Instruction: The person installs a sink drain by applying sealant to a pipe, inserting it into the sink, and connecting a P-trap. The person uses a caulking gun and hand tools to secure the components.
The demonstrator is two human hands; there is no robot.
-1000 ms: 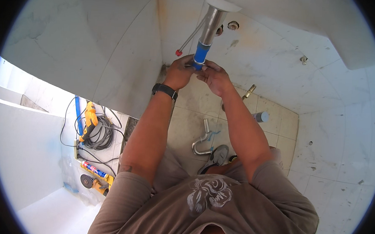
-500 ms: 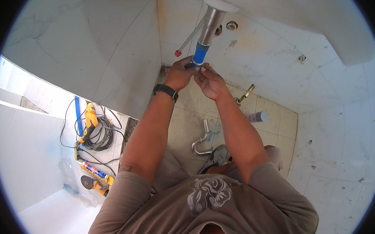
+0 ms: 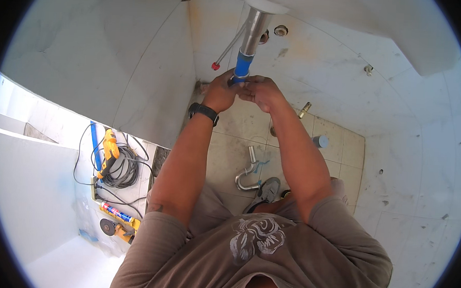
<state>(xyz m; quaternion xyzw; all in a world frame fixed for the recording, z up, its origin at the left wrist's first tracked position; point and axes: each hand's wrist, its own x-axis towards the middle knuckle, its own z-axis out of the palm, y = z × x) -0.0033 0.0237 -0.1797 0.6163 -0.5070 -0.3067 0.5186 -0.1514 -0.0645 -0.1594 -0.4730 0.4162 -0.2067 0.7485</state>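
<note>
A chrome drain tailpiece (image 3: pixel 255 33) hangs from the white basin above. On its lower end is a blue pipe section (image 3: pixel 243 64) with a pale ring near its bottom. My left hand (image 3: pixel 220 95) wraps the lower end of the blue pipe from the left, a dark watch on its wrist. From the right, my right hand (image 3: pixel 264 92) closes its fingers round the same end. The fingers hide the pipe's bottom edge. Left of the pipe dangles a braided hose (image 3: pixel 230 51) with a red end.
A chrome curved trap pipe (image 3: pixel 248 172) lies on the floor by my shoe (image 3: pixel 267 192). A brass fitting (image 3: pixel 304 110) and a grey-capped can (image 3: pixel 321 142) stand right of it. Outside at left lie a yellow power tool (image 3: pixel 109 150), coiled cable (image 3: pixel 124 171) and an angle grinder (image 3: pixel 115 228).
My right hand has turned at the pipe's lower end, its back now more on top and its forearm moved over part of the fitting and can. My left hand keeps its hold.
</note>
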